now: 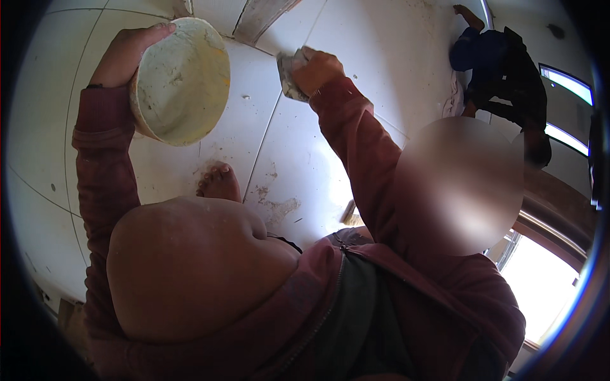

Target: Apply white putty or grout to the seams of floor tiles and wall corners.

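Observation:
My left hand (130, 54) grips the rim of a round bowl (184, 82) at the upper left, thumb over its edge. The bowl is tilted so that its inside shows, coated with pale, whitish paste; a yellowish mark is on its right side. To the right of the bowl and apart from it, my right hand (319, 71) is closed round a flat grey scraper (289, 77) smeared with paste. The scraper is held over or against the white tiled surface; whether it touches cannot be told. Its handle is hidden by my fingers.
Large white floor tiles (254, 136) with dark joints carry crumbs and smears. My bare foot (220, 183) stands below the bowl. A worn wooden piece (264, 18) lies at the top. Another person in dark clothes (508, 70) is at the upper right, near bright windows (565, 86).

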Demonstrator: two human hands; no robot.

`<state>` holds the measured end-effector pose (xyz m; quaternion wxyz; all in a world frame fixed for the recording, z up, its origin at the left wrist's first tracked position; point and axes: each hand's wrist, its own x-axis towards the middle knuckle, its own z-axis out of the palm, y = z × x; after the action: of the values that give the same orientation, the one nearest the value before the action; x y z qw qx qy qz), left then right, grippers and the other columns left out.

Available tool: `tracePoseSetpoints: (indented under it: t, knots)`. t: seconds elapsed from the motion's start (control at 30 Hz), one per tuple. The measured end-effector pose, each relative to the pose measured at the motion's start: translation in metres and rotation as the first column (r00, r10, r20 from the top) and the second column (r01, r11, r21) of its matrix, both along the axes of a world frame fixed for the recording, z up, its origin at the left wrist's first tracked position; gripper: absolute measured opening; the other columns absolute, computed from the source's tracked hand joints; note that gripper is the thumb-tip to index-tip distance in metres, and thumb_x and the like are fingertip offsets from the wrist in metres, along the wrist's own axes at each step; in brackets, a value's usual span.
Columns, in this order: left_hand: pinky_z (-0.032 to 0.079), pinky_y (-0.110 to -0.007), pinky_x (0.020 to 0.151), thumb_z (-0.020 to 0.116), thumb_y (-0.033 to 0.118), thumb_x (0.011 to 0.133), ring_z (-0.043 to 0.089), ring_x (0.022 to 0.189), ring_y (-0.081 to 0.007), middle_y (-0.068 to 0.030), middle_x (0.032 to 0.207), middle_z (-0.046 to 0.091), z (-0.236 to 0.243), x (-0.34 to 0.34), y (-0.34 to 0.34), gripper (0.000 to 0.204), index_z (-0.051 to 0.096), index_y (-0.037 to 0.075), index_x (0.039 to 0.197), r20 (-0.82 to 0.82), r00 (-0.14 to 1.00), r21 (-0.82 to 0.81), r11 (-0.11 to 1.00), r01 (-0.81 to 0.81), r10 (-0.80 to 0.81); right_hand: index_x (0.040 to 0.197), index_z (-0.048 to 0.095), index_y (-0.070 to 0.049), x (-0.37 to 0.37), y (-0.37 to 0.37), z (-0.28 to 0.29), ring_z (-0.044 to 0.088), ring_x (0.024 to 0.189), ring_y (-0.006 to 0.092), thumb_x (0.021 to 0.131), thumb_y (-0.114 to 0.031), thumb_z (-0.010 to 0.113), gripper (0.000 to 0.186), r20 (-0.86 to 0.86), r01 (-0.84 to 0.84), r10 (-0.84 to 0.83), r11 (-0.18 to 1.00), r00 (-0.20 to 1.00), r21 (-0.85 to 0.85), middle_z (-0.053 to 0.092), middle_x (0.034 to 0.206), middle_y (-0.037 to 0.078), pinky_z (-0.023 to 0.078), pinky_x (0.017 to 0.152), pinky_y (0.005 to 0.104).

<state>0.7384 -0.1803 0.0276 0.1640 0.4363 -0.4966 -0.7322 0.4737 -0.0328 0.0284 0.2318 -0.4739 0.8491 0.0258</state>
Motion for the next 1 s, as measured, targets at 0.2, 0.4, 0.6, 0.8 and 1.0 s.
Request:
tracePoseSetpoints:
  t: [0.2,0.4,0.6,0.8,1.0]
  knots:
    - [0.045,-0.027,0.069,0.053,0.026,0.084,0.056,0.074,-0.013,-0.0055,0.085,0.061,0.009,0.003,0.004,0.032,0.06,-0.002,0.098,0.073,0.997,-0.053,0.998,0.033,-0.029,0.112,0.057,-0.011,-0.001,0.012,-0.003,0.059,0.093,0.033,0.079,-0.031,0.048,0.039,0.065,-0.241,0.234,0.902,0.97,0.359,0.061,0.099,0.019,0.047,0.083,0.0379]
    - [0.047,-0.029,0.069,0.054,0.028,0.085,0.06,0.078,-0.0169,-0.0088,0.092,0.061,0.02,-0.011,0.004,0.036,0.057,-0.003,0.103,0.005,1.0,0.095,0.995,0.019,-0.02,0.119,0.055,-0.025,-0.036,-0.023,0.006,0.057,0.092,0.0283,0.072,-0.027,0.057,0.047,-0.079,-0.483,0.479,0.875,0.874,-0.032,0.057,0.094,0.01,0.046,0.082,0.0366]
    - [0.048,-0.029,0.07,0.054,0.028,0.085,0.06,0.079,-0.0175,-0.0099,0.094,0.061,0.015,0.004,0.006,0.037,0.056,-0.003,0.105,0.021,1.0,0.135,0.991,0.012,-0.015,0.119,0.054,-0.028,-0.077,0.006,-0.015,0.057,0.089,0.0284,0.061,-0.025,0.063,0.059,0.024,-0.512,0.512,0.853,0.859,0.1,0.055,0.091,0.01,0.046,0.081,0.0357]
    - [0.048,-0.028,0.07,0.054,0.029,0.085,0.06,0.08,-0.0167,-0.0098,0.095,0.061,0.012,-0.007,0.004,0.038,0.056,-0.003,0.106,-0.031,0.999,0.094,0.996,0.014,-0.012,0.116,0.058,-0.024,-0.159,0.12,0.02,0.057,0.087,0.0279,0.058,-0.024,0.063,0.058,-0.098,-0.277,0.341,0.874,0.935,0.399,0.056,0.091,0.009,0.046,0.082,0.0355]
    - [0.046,-0.027,0.073,0.054,0.03,0.085,0.059,0.083,-0.0149,-0.0088,0.091,0.062,0.019,0.008,0.015,0.039,0.059,-0.005,0.101,0.156,0.988,-0.088,0.996,0.035,-0.021,0.114,0.059,-0.007,-0.016,0.053,0.051,0.058,0.064,0.0198,0.063,-0.009,0.064,0.051,0.281,-0.314,0.538,0.761,0.795,-0.568,0.056,0.073,0.012,0.049,0.062,0.0283]
